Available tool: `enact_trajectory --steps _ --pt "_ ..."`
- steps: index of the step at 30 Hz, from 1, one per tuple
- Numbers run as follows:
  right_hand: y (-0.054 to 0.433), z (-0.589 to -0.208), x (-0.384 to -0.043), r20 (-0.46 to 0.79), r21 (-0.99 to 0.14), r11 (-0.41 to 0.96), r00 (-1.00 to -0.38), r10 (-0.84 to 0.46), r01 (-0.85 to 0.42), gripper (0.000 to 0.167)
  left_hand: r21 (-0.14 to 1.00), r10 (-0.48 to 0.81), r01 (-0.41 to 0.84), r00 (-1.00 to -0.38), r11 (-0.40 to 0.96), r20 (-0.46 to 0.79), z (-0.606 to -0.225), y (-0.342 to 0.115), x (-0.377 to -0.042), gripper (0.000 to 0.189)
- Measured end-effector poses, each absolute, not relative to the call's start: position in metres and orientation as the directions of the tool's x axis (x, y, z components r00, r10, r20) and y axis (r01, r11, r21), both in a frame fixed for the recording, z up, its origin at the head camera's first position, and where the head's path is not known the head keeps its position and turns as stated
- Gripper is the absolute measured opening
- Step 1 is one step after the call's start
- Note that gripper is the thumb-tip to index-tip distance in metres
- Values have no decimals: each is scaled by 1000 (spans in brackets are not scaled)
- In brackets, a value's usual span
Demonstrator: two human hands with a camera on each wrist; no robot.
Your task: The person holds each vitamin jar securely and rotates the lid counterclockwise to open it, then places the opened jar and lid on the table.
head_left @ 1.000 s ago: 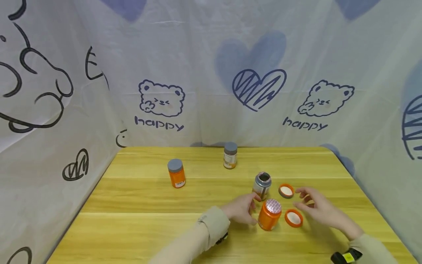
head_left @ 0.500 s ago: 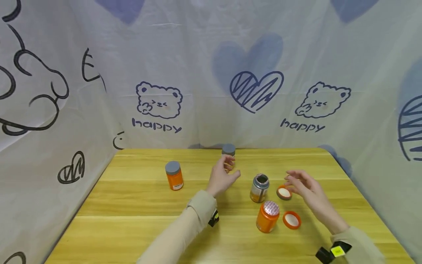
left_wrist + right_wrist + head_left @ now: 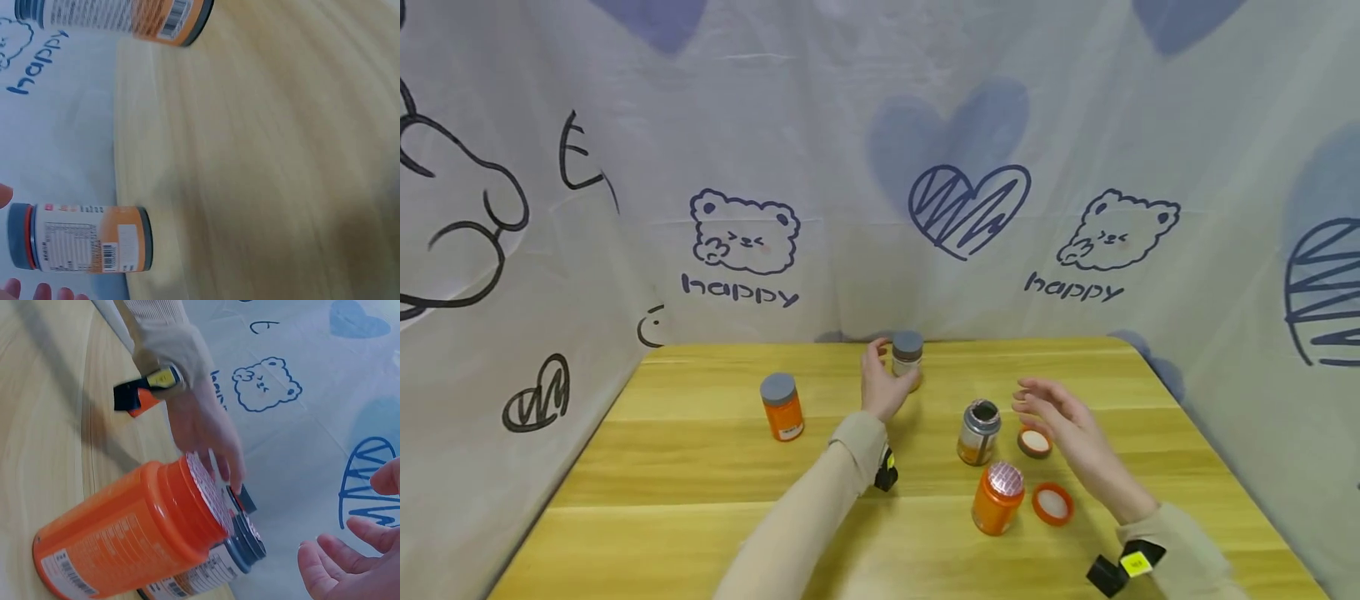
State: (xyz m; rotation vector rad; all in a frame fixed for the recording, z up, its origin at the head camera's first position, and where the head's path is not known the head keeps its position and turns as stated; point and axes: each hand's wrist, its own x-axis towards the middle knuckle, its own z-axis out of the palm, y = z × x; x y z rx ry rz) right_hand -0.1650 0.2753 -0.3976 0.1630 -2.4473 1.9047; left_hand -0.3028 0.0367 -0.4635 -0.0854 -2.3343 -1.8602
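Observation:
My left hand point(image 3: 883, 390) reaches to the back of the table, its fingers and thumb spread about a white-and-orange jar point(image 3: 907, 354) with a grey lid. In the left wrist view that jar point(image 3: 94, 239) stands between thumb and fingertips, with gaps on both sides. My right hand point(image 3: 1063, 421) hovers, fingers loosely bent and holding nothing, above an upturned lid point(image 3: 1035, 442). To its left is an uncapped grey-necked jar point(image 3: 978, 439) with a dark opening. An uncapped orange jar point(image 3: 997, 502) with a patterned foil seal stands nearer, beside an upturned orange-rimmed lid point(image 3: 1052, 505).
An orange jar point(image 3: 782, 408) with a grey lid stands at the left of the wooden table point(image 3: 685, 475). A printed white cloth point(image 3: 842, 208) hangs behind the table and along its sides.
My left hand has left the uncapped jars and moved back and left to the lidded white-and-orange jar. The right hand has risen and shifted slightly left. The head view has turned a little.

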Motion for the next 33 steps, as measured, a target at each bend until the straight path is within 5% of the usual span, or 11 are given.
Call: enact_trajectory --steps 13,33 --pt "266 -396 -166 105 -968 222 -992 -67 -117 44 970 -43 -5 -999 242 5 -486 50 -333 85" --pt "255 -395 -160 144 -964 207 -984 -109 -164 40 941 11 -22 -1000 336 -27 -500 47 -337 62"
